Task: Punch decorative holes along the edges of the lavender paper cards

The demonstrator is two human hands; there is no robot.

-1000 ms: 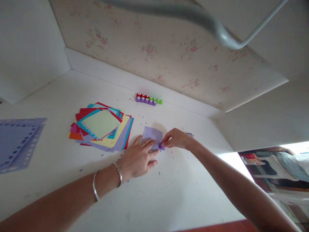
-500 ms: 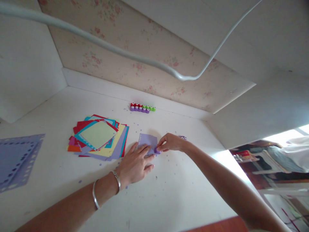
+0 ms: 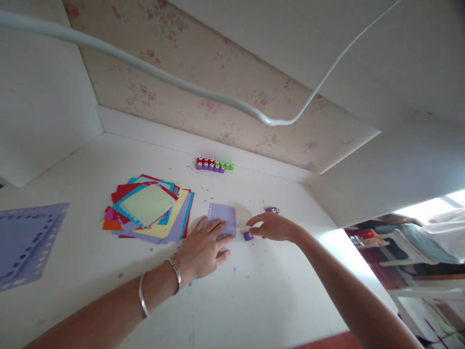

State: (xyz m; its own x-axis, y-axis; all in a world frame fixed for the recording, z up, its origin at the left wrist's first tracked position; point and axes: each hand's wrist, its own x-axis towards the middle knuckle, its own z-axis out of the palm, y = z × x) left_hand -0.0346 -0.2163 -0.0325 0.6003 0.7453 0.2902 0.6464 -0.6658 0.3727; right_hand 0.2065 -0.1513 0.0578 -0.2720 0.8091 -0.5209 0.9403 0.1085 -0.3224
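Note:
A small lilac sheet of paper [image 3: 222, 213] lies on the white table, with a row of punched holes down its left edge. My left hand [image 3: 205, 247] rests flat on its lower part, fingers spread. To the right of the sheet is a small purple paper punch [image 3: 248, 236], apart from the paper. Just over that punch hovers my right hand [image 3: 271, 227], thumb and fingers parted; its thumb tip is close to the punch, and I cannot tell whether they touch. Two more purple punches [image 3: 272, 210] sit behind the right hand.
Left of my hands lies a pile of coloured paper sheets [image 3: 148, 203]. Larger lilac sheets with punched edges [image 3: 29, 242] are at the far left. Red, green and purple punches [image 3: 210, 165] stand in rows near the back wall. Small lilac paper bits dot the table [image 3: 232, 300].
My right hand has let go of the purple punch and opened. The punch has come off the paper's lower right edge and moved right. My left hand has stayed on the sheet.

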